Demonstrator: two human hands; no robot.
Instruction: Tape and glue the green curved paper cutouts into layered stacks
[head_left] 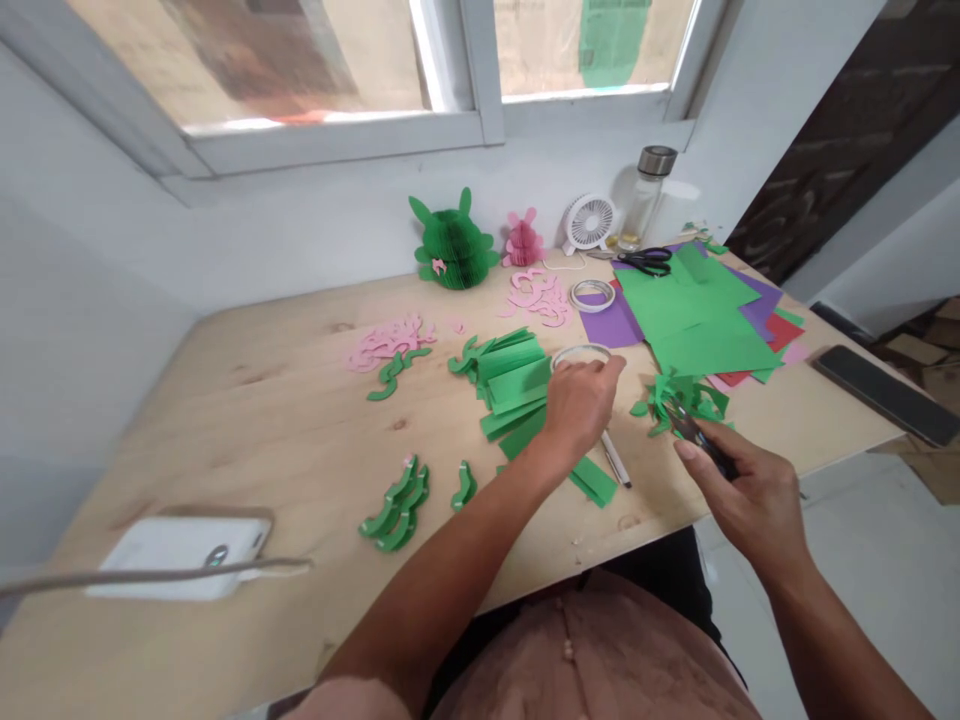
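Note:
My left hand (583, 400) is closed at the near rim of a roll of tape (576, 352), its fingers partly hiding the ring. Beneath and beside that wrist lies a pile of green paper strips (517, 375), with a white pen (616, 460) to the right. In my right hand (750, 490) is a dark tool with a metal tip (701, 437); its exact kind is unclear. The tip points into a heap of green paper scraps (705, 400). Wavy green paper pieces (397, 510) lie stacked on the left, and a single one (463, 485) sits near my left forearm.
Pink paper cutouts (386, 342), a green honeycomb paper figure (454, 245), a smaller pink one (523, 240), another tape roll (592, 295), scissors (649, 261), a fan (589, 222), a bottle (645, 200), coloured sheets (697, 310), a phone (885, 393) and a white device (184, 555) are on the table.

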